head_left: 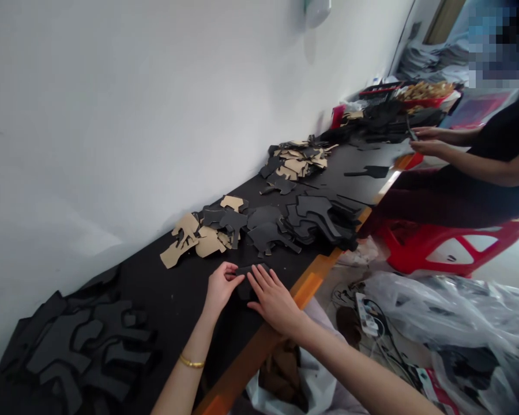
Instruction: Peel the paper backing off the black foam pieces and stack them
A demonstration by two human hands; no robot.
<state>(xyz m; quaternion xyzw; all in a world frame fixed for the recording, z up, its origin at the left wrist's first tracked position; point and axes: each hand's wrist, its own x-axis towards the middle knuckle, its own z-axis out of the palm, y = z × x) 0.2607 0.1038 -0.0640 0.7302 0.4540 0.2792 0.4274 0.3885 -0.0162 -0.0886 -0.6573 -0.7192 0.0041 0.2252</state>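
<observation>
Just in front of me on the black tabletop [173, 305] lies a dark flat cut-out piece [244, 290], partly covered by my fingers. My left hand [219, 287] pinches its left edge between thumb and fingers. Flat across its right side rests my right hand [274, 297], fingers stretched out. Beyond the hands is a heap of black cut-out pieces [268, 230], mixed with tan-faced pieces [208, 241]. A stack of thicker black pieces [318, 216] adjoins it on the right. Another pile of thick black pieces [64, 340] lies at the near left.
A white wall [112, 115] runs along the table's back, a wooden edge [311, 285] along its front. A co-worker's hands [426, 141] hold something small at the far right. Below stand a bag of brown scraps [285, 374], a red stool [398, 253] and clear plastic bags [467, 311].
</observation>
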